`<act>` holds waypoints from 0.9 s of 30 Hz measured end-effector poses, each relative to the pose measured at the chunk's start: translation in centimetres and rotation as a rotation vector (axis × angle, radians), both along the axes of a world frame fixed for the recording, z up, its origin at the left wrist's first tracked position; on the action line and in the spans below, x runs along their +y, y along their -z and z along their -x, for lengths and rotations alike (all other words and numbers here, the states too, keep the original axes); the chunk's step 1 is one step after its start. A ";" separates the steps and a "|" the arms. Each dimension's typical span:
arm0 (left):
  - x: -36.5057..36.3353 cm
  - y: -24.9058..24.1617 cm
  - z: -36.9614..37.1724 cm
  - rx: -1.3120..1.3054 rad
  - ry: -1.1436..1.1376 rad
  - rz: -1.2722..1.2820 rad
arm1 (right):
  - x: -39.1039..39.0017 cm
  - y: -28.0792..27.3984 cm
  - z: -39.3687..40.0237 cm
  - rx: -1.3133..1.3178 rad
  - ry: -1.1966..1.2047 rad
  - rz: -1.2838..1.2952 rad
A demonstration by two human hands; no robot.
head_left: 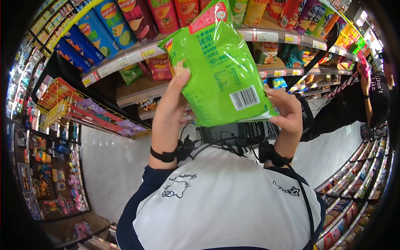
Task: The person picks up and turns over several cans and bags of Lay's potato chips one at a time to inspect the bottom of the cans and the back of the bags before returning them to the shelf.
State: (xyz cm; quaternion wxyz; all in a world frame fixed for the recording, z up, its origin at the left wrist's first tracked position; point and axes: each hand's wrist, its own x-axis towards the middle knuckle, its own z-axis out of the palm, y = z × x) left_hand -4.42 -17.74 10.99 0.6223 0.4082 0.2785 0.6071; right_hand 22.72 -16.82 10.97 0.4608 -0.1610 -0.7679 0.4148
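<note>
A bright green snack bag (pixel 208 79) is held up in front of the shelf, its printed back with a barcode facing me. My left hand (pixel 180 83) grips its left edge, the thumb lying on the front surface. At the lower right corner, my right hand (pixel 285 109) pinches the bag between thumb and fingers. The bag is tilted and hides part of the shelf behind it. Black straps circle both of my forearms.
Chip canisters (pixel 110 25) line the upper shelf (pixel 121 61), with more bags on lower shelves. A yellow wire rack (pixel 62 109) stands at the left. Another person in dark clothing (pixel 346 104) is at the right. Beneath me, a dark basket (pixel 254 132) is partly visible.
</note>
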 end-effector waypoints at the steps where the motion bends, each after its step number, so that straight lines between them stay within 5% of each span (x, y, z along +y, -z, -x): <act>1: 0.0 0.1 0.0 -0.021 -0.002 -0.005 | 0.0 -0.1 -0.1 -0.044 -0.025 -0.021; 11: 0.8 1.8 0.9 0.008 0.027 -0.020 | -0.9 0.8 1.6 0.066 -0.100 0.061; 17: -1.1 0.9 0.8 -0.251 0.067 -0.125 | -2.3 0.1 3.2 0.430 -0.144 0.281; 23: -3.1 -1.2 0.8 -0.003 -0.023 -0.229 | -3.1 -1.8 5.9 0.579 -0.077 0.327; 27: -2.6 -0.6 1.0 -0.212 0.100 -0.258 | -3.4 -1.6 6.0 0.572 -0.114 0.297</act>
